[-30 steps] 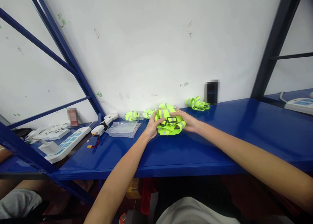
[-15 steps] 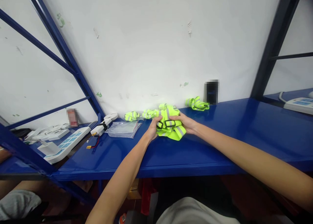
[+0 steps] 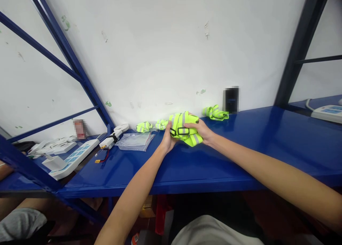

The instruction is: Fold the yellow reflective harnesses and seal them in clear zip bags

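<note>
A bundle of neon-yellow reflective straps (image 3: pixel 190 138) with grey stripes and black buckles is held between both hands above the blue table (image 3: pixel 240 148). My left hand (image 3: pixel 168 139) grips its left side, thumb on the front beside one buckle. On the other side, my right hand (image 3: pixel 201 130) closes round the straps, its thumb laid across the front near a second buckle. The fingers behind the bundle are hidden. Beyond it, by the wall, lie two smaller neon bundles, a rolled strap (image 3: pixel 144 127) and a partly covered strap (image 3: pixel 161 124). Another folded strap bundle (image 3: pixel 215 113) rests to the right.
Clear plastic bags (image 3: pixel 135 141) lie left of my hands, near a white device with a battery lead (image 3: pixel 103 158). A power strip (image 3: pixel 76 159) sits past the blue frame post. A dark pixelated object (image 3: pixel 231 100) leans on the wall. Another person's leg (image 3: pixel 22 221) shows at lower left.
The bundle has been lifted slightly and pressed more compact between my hands. Its loose lower loops have drawn up, and my left thumb now points upward along its edge.
</note>
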